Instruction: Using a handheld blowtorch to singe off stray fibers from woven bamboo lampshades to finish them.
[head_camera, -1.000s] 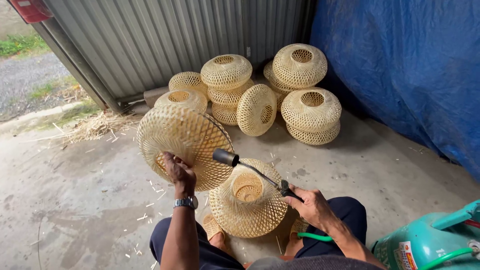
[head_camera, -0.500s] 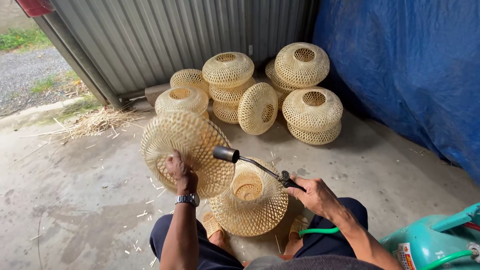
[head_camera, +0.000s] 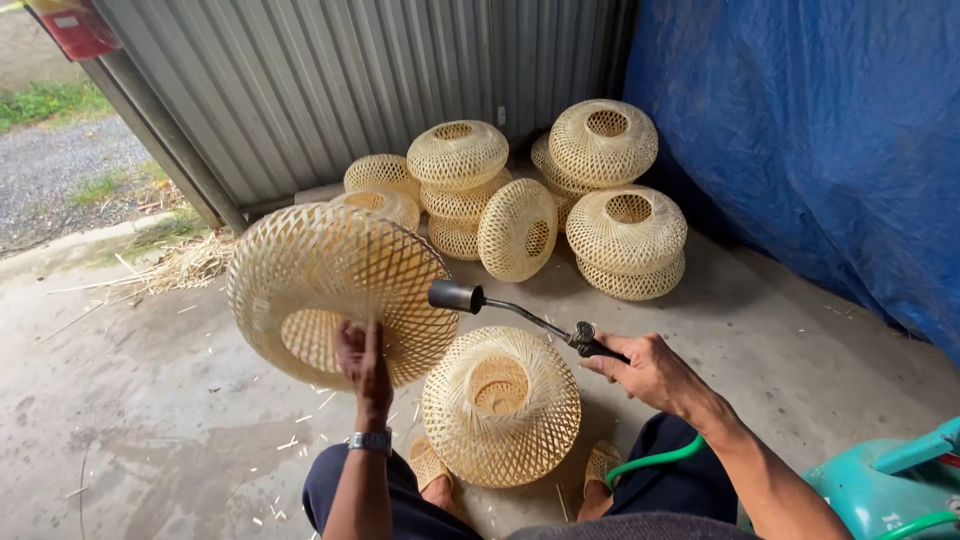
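Gripping the rim of a light, brittle woven shade (head_camera: 335, 290) held tilted above the floor, left hand (head_camera: 362, 362) pinches firmly while right hand (head_camera: 650, 370) clenches the torch (head_camera: 520, 315) handle beside it.

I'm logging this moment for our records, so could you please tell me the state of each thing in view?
Left hand: gripping the woven shade, raised and tilted.
Right hand: closed on the torch, nozzle by the shade; no flame visible.
Second shade: on the floor, opening up.
Stacked shades: piled by the wall.
Green hose: attached, trailing.
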